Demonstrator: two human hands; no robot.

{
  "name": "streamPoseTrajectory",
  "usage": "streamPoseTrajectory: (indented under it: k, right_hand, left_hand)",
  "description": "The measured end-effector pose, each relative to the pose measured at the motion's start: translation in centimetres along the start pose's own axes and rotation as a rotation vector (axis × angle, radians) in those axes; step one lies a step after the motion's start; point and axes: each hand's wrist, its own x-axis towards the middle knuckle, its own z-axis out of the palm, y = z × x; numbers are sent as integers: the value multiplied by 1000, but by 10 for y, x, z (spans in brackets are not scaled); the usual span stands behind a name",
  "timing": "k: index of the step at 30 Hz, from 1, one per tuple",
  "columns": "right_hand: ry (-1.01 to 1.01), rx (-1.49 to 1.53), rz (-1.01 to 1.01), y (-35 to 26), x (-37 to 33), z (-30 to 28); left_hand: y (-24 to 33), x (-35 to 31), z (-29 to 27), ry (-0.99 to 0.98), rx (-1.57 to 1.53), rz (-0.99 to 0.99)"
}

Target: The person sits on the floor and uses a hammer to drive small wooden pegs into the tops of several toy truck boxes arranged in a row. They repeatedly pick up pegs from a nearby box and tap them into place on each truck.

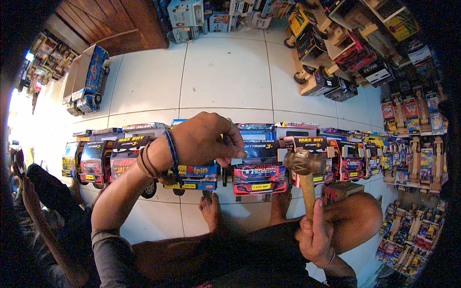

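My right hand [315, 235] is wrapped round the wooden handle of a hammer [307, 165]. Its worn metal head is raised at the right side of a toy truck [260, 175] with a black and red printed cab. Over the left edge of that same truck, my left hand [206, 137] has its fingertips pinched together at a small pale block [241, 154]. A similar small block [282, 154] sticks out from the cab's right side. Part of a yellow and blue truck [194, 176] is hidden behind my left wrist.
More toy trucks [96, 163] stand side by side in a row across the tiled floor [225, 72]. A blue open-bed truck [89, 79] is at the far left. Toy trucks are piled at the far right [331, 53]. Another person's arm [53, 240] is at the left.
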Motion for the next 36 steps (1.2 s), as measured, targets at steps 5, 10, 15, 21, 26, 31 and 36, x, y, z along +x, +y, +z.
streamPoseTrajectory:
  k: [5,10,15,21,26,31,36]
  right_hand:
    - [-123,23,-10,0,12,-3]
    - [9,4,33,-5,8,-4]
    - [-139,14,22,3,13,0]
    - [18,-35,-64,3,9,-5]
    - [10,-127,-168,5,7,-3]
    - [-12,-211,-180,6,5,6]
    - [-92,-314,-66,10,2,8]
  left_hand:
    - [-1,0,-2,-7,2,11]
    - [-4,1,-1,-2,27,45]
    - [-4,1,-1,-4,-18,32]
    - [3,1,-1,-20,28,20]
    - [4,-1,-2,-26,39,15]
    - [1,1,-1,-23,49,42]
    - [3,0,-2,-23,60,45]
